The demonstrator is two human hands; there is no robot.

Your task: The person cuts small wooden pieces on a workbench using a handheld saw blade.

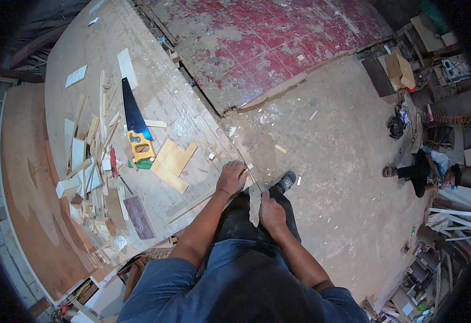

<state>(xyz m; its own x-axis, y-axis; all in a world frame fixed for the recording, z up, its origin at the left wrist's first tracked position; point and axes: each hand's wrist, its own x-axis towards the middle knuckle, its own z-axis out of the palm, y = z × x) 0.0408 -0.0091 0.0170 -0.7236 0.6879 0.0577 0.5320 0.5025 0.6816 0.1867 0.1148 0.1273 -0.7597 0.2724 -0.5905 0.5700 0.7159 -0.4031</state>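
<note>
The right hand point(273, 212) has its grip curled tight on a thin stick point(258, 184) beside the tabletop point(189, 126), the left hand point(232, 178) bends at the edge, holding I cannot tell what, and far right a brown box point(399, 71) hides its inside.

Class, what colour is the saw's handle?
The saw's handle is mostly yellow; it shows in the head view.

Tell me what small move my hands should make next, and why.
I'd probably ease the left hand slightly away from the table edge: it sits close to the thin piece that the right hand seems to grip. I can't tell what that piece is, so clearance seems wise.
</note>
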